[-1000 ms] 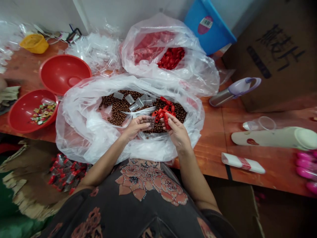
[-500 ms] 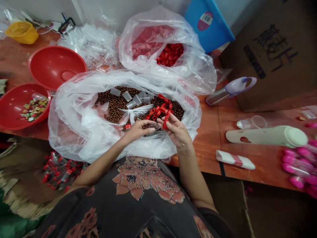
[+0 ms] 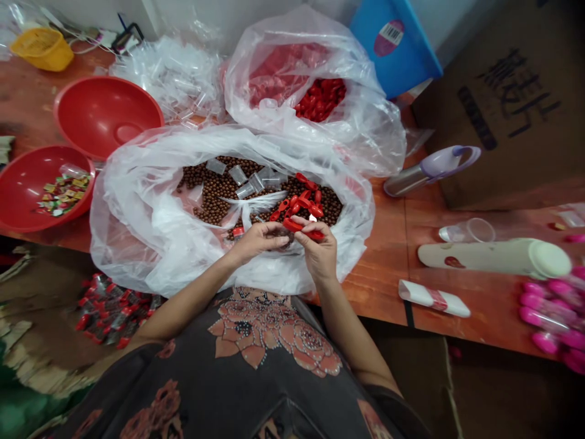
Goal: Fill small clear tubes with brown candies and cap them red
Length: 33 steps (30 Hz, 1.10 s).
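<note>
My left hand point(image 3: 259, 241) is closed on a small clear plastic tube point(image 3: 287, 234) that looks dark with brown beads. In the fingertips of my right hand point(image 3: 321, 251) is a red plastic cap point(image 3: 295, 225), held right against the tube's end. Both hands are above the near side of an open white plastic bag point(image 3: 150, 207). Small brown balls point(image 3: 214, 201) fill the bag, and clear empty tubes point(image 3: 250, 185) lie on them. Just beyond my fingers sits a heap of red caps point(image 3: 301, 200).
Behind stands a bag of red pieces point(image 3: 320, 100) beside a blue bin point(image 3: 395, 46). At left are two red bowls point(image 3: 109, 100). A metal bottle point(image 3: 406, 179), a pale flask point(image 3: 489, 255) and a carton point(image 3: 503, 158) are at right. Filled tubes point(image 3: 114, 308) lie below the table's left edge.
My right hand has tilted and come in toward my left, bringing the red cap to the tube. The view has shifted slightly.
</note>
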Each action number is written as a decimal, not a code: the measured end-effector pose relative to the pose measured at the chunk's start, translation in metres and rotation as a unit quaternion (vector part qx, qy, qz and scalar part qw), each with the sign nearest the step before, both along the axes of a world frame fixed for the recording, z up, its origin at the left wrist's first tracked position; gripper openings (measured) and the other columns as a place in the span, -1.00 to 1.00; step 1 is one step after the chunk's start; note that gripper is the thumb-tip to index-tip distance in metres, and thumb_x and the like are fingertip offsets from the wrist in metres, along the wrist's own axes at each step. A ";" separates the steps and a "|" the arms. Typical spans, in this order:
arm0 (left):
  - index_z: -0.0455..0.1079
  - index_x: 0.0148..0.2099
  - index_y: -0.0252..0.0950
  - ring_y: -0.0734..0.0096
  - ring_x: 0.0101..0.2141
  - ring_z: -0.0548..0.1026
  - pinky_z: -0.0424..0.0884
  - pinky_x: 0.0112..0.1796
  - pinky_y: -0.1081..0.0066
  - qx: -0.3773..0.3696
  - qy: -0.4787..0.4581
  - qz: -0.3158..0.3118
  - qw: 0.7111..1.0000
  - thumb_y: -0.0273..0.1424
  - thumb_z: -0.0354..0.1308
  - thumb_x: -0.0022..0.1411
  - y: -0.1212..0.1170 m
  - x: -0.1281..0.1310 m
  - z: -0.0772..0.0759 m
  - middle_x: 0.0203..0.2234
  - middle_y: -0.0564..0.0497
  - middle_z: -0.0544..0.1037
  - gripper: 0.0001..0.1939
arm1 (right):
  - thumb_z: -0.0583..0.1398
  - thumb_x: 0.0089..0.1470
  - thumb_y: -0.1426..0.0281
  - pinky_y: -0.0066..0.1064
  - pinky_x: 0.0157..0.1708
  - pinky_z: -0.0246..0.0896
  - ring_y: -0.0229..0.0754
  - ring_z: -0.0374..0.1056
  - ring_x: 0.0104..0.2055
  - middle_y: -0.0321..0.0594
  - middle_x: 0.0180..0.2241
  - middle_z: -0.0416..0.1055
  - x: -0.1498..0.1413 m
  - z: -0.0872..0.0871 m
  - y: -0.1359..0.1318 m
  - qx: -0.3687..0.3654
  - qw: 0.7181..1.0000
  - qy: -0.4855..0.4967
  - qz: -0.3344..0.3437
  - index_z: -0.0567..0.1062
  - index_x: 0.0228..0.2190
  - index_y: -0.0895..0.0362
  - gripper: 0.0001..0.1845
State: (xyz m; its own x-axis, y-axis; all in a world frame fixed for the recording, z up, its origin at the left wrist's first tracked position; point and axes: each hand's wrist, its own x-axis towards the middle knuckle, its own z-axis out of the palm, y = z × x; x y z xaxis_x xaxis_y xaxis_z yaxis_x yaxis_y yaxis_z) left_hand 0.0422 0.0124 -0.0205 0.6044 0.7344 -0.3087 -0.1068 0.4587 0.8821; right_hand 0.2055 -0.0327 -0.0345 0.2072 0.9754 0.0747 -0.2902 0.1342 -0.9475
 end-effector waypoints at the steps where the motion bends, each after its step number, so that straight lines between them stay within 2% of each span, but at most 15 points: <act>1: 0.51 -0.09 -0.37 0.49 -0.34 0.49 0.40 -0.26 0.43 -0.003 0.000 0.007 1.000 -0.31 0.37 0.03 0.000 -0.001 0.000 -0.28 -0.06 0.58 -0.61 | 0.37 -0.01 0.36 -0.06 0.10 0.34 -0.10 0.48 0.01 -0.24 -0.09 0.58 0.001 -0.001 -0.003 0.010 1.000 -0.025 0.003 0.43 -0.38 0.03 -0.79; 4: 0.51 -0.06 -0.36 0.48 -0.34 0.50 0.40 -0.29 0.45 -0.003 0.008 0.017 1.000 -0.30 0.38 0.02 0.000 -0.003 -0.001 -0.26 -0.08 0.58 -0.57 | 0.35 0.03 0.35 -0.06 0.12 0.32 -0.08 0.47 0.03 -0.20 -0.08 0.58 0.004 -0.002 -0.009 0.032 0.994 -0.103 -0.012 0.46 -0.38 0.04 -0.85; 6: 0.51 -0.04 -0.35 0.47 -0.32 0.51 0.40 -0.27 0.44 0.006 0.013 0.015 1.000 -0.30 0.38 0.03 0.000 -0.004 -0.002 -0.23 -0.09 0.59 -0.57 | 0.31 0.08 0.36 -0.06 0.13 0.32 -0.09 0.48 0.03 -0.21 -0.08 0.58 0.007 -0.002 -0.011 0.042 0.987 -0.155 -0.031 0.51 -0.31 0.03 -0.90; 10: 0.53 -0.05 -0.33 0.41 -0.28 0.52 0.43 -0.22 0.38 0.077 0.050 0.023 0.996 -0.28 0.36 0.04 0.000 -0.005 -0.002 -0.19 -0.11 0.60 -0.58 | 0.23 0.18 0.43 -0.05 0.19 0.28 -0.14 0.46 0.06 -0.29 -0.03 0.55 0.012 -0.004 -0.010 0.110 0.956 -0.272 -0.023 0.54 -0.08 -0.06 -0.72; 12: 0.54 -0.06 -0.33 0.36 -0.23 0.53 0.43 -0.16 0.34 0.128 0.077 0.037 0.988 -0.28 0.35 0.05 0.001 -0.006 -0.001 -0.16 -0.11 0.60 -0.60 | 0.19 0.21 0.45 -0.03 0.21 0.27 -0.14 0.45 0.07 -0.31 0.00 0.53 0.015 -0.007 -0.009 0.164 0.928 -0.334 -0.009 0.51 0.00 -0.10 -0.65; 14: 0.55 -0.08 -0.33 0.34 -0.19 0.53 0.43 -0.12 0.33 0.161 0.092 0.047 0.981 -0.27 0.33 0.06 0.001 -0.007 0.000 -0.16 -0.10 0.61 -0.62 | 0.19 0.22 0.43 -0.01 0.20 0.28 -0.12 0.43 0.10 -0.28 0.04 0.50 0.018 -0.010 -0.006 0.213 0.889 -0.406 0.000 0.43 0.10 -0.11 -0.57; 18: 0.55 -0.08 -0.35 0.34 -0.24 0.53 0.43 -0.18 0.34 0.180 0.102 0.054 0.977 -0.26 0.32 0.07 0.000 -0.008 0.002 -0.21 -0.10 0.61 -0.62 | 0.29 0.12 0.28 -0.07 0.10 0.38 -0.02 0.39 0.13 -0.05 0.11 0.43 0.017 -0.012 -0.002 0.274 0.800 -0.533 -0.010 0.17 0.28 -0.01 -0.24; 20: 0.56 -0.10 -0.34 0.35 -0.24 0.52 0.42 -0.17 0.34 0.212 0.115 0.058 0.969 -0.28 0.32 0.07 -0.001 -0.009 0.003 -0.23 -0.09 0.61 -0.65 | 0.31 0.09 0.25 -0.11 0.05 0.42 0.00 0.39 0.11 0.01 0.08 0.42 0.014 -0.013 -0.002 0.290 0.779 -0.556 -0.029 0.08 0.32 0.03 -0.14; 22: 0.58 -0.11 -0.32 0.37 -0.25 0.51 0.41 -0.16 0.34 0.240 0.127 0.064 0.960 -0.31 0.32 0.08 -0.003 -0.009 0.005 -0.26 -0.07 0.60 -0.69 | 0.30 0.11 0.26 -0.14 0.04 0.42 0.00 0.39 0.10 0.01 0.05 0.42 0.011 -0.014 -0.002 0.298 0.769 -0.564 -0.040 0.05 0.33 0.03 -0.13; 26: 0.59 -0.15 -0.29 0.39 -0.31 0.49 0.40 -0.22 0.36 0.253 0.135 0.078 0.955 -0.33 0.32 0.07 -0.005 -0.011 0.008 -0.32 -0.05 0.59 -0.73 | 0.28 0.13 0.27 -0.15 0.05 0.40 -0.01 0.37 0.10 -0.01 0.08 0.40 0.007 -0.015 -0.004 0.306 0.761 -0.571 -0.036 0.03 0.33 0.01 -0.15; 28: 0.59 -0.16 -0.28 0.41 -0.34 0.46 0.39 -0.26 0.38 0.253 0.138 0.081 0.954 -0.32 0.32 0.07 -0.007 -0.012 0.011 -0.36 -0.02 0.57 -0.73 | 0.28 0.13 0.27 -0.13 0.06 0.38 -0.02 0.38 0.09 -0.04 0.09 0.41 0.007 -0.014 -0.005 0.303 0.773 -0.556 -0.028 0.07 0.32 -0.03 -0.18; 29: 0.59 -0.16 -0.28 0.42 -0.35 0.45 0.39 -0.27 0.38 0.251 0.139 0.083 0.954 -0.31 0.32 0.07 -0.007 -0.012 0.012 -0.37 -0.01 0.55 -0.73 | 0.28 0.13 0.26 -0.12 0.07 0.37 -0.02 0.39 0.08 -0.07 0.09 0.41 0.007 -0.012 -0.006 0.293 0.788 -0.541 -0.019 0.11 0.30 -0.06 -0.22; 33: 0.58 -0.15 -0.27 0.42 -0.35 0.44 0.38 -0.28 0.39 0.240 0.138 0.093 0.956 -0.25 0.33 0.09 -0.007 -0.011 0.015 -0.37 0.00 0.54 -0.71 | 0.28 0.13 0.23 -0.06 0.14 0.29 -0.02 0.36 0.11 -0.15 0.08 0.41 0.003 -0.004 -0.010 0.195 0.879 -0.434 0.000 0.23 0.24 -0.13 -0.32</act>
State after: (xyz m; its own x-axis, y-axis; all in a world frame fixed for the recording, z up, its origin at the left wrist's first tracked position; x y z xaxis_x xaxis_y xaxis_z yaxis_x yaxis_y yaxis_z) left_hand 0.0316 0.0051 -0.0052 0.3929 0.9188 -0.0382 0.1208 -0.0104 0.9926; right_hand 0.2081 -0.0422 -0.0386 -0.0932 0.8411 0.5328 0.5206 0.4973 -0.6940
